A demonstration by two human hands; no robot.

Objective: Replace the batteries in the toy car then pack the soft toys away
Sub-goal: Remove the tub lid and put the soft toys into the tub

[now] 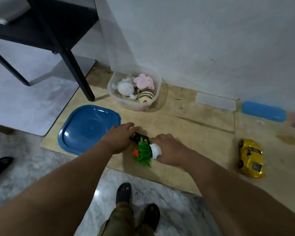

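yellow toy car (251, 158): upright, right on board | soft toys (136, 87): seemingly three, inside clear tub

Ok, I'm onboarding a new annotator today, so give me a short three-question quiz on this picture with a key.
1. True or false: the blue lid sits on the clear tub.
2. Which hand grips the white pot of the little fake plant? A) left hand B) right hand C) neither
3. Fill in: the yellow toy car lies on the ____ mat.

Key:
1. False; the lid lies flat on the mat beside the tub, which is open with soft toys inside.
2. B; the right hand grips it, while the left hand holds a black object.
3. Tan.
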